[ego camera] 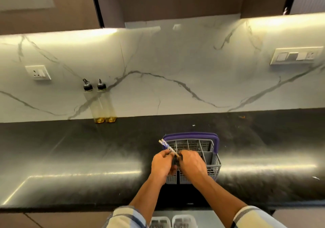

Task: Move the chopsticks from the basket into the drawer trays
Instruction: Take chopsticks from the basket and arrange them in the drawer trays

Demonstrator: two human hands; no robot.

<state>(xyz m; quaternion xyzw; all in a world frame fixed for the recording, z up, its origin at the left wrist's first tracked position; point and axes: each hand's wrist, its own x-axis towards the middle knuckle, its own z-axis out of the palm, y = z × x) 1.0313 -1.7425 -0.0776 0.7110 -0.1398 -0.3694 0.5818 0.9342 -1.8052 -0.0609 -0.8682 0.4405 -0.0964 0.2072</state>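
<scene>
Left hand (162,162) pinching chopsticks (168,147) clear of basket (213,168); right hand (190,163) curled at tips, grasp indeterminate, probably aligning for drawer trays (173,220)

Basket (213,164) on counter (70,157) — bottles (103,104) behind-left, trays (173,221) below.

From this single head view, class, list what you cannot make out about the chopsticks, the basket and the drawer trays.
- Patterned blue-and-white chopsticks: lower ends hidden by both hands; the count is blurred.
- Right hand: its fingers are curled out of sight, so its grip is unclear.
- Grey plastic cutlery basket: near compartments covered by the hands.
- White drawer trays: cut off by the bottom edge and flanked by the forearms.
</scene>
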